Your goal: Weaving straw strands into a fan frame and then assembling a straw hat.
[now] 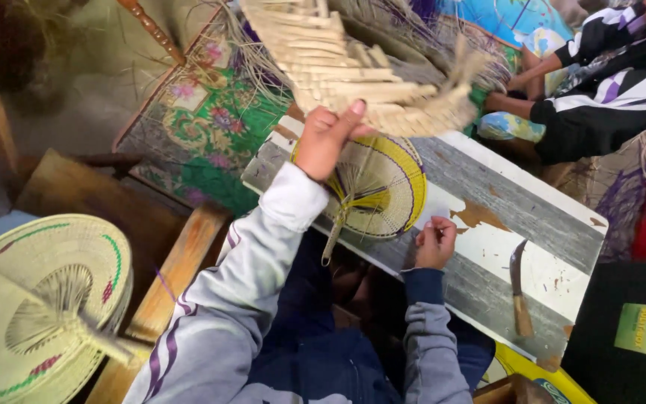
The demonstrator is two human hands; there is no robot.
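Basically one head view, looking down; left hand (324,140) was raised above the far left corner of the worn white board (487,217), fingers closed around the edge of a pale woven straw piece (360,78) held up in the air, loose strand ends fanning out to the right; right hand (435,243) sat low at the near edge of the board, fingers curled in, pinching something small, cannot tell what; a yellow-rimmed woven fan (383,187) lay flat on the board's left part, handle poking off the near edge toward the person, between the two hands; a small knife (519,288) with a wooden handle lay on the right part of the board, well apart from both hands.

Risk, as a judgement: the straw piece was gripped at one edge only, so it could sag or slip and unfinished strands could loosen; the fan's handle overhung the edge, so a sleeve could knock it off.

Pose: left arm extended forward and up, grey sleeve, wrist bent; right forearm tucked close, elbow near the body.

Around: another woven fan (46,299) at lower left off the board; a second person's striped sleeve (622,82) beyond the far right corner; green flowered cloth (203,127) behind the board.
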